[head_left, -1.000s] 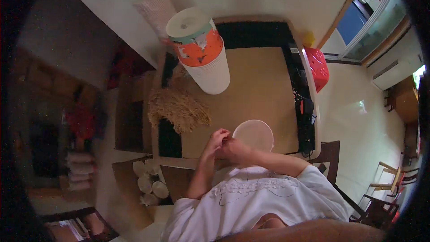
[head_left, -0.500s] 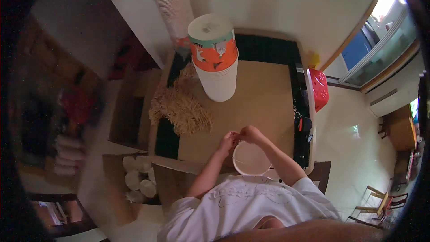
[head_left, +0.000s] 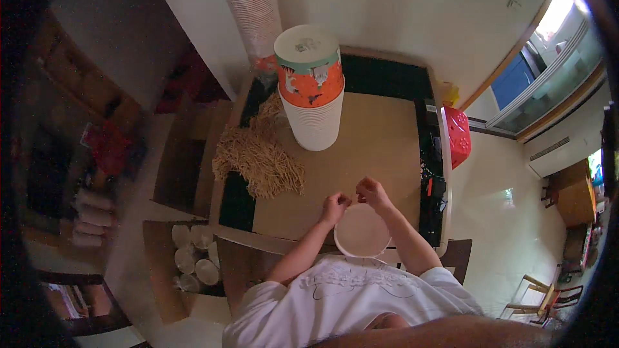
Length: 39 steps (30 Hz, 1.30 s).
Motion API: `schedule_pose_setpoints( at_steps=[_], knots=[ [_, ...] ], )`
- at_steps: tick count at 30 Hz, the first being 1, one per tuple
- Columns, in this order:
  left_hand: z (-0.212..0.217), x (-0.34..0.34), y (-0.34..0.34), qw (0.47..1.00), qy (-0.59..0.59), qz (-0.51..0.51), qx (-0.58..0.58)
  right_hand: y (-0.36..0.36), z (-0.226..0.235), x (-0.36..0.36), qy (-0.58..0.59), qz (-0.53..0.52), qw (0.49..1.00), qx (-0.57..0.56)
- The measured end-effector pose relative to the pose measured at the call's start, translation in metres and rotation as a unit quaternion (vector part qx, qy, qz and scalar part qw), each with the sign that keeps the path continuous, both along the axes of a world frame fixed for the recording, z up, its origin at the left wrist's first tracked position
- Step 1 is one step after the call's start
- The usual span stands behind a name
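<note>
Two hands were bunched together at the far rim of a round white paper bowl [head_left: 362, 231], left hand [head_left: 335, 208] and right hand [head_left: 373, 193] with fingers curled in tight, though I couldn't tell if they pinched anything. That bowl sat at the near edge of the brown cardboard-covered bench [head_left: 380, 148]. Further out lay a heap of tan straw-like shreds [head_left: 261, 161] and a tall stack of white paper cups with an orange printed top [head_left: 313, 93].

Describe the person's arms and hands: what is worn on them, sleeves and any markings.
Both forearms are bare. The left hand and right hand wear no gloves; rings or a watch are too small to tell. Short white sleeves of a T-shirt end above the elbows.
</note>
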<state>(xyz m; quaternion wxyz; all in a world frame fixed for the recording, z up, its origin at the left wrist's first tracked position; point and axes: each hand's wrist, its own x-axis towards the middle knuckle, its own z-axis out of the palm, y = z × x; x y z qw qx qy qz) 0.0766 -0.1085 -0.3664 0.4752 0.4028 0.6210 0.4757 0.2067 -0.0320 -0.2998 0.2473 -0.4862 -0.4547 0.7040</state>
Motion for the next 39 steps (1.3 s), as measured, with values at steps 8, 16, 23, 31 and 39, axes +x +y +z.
schedule_pose_setpoints(
  at_steps=[8,16,23,31,39],
  knots=[
    [0.005,0.004,-0.001,0.994,0.089,0.025,0.055,0.004,-0.001,0.003,-0.091,0.131,0.982,0.100],
    [0.014,0.003,0.000,0.996,0.090,-0.015,0.013,0.000,-0.016,0.001,-0.294,0.173,0.899,0.274],
    [0.000,0.000,0.001,0.994,0.099,-0.006,0.045,0.001,-0.004,0.001,-0.221,0.232,0.927,0.196],
    [0.011,-0.015,0.000,0.991,0.030,0.052,0.120,-0.007,-0.011,0.004,-0.176,0.157,0.940,0.248],
    [0.042,-0.050,-0.012,0.968,0.164,-0.127,0.140,-0.009,0.003,-0.004,-0.161,0.202,0.910,0.326]
  ],
)
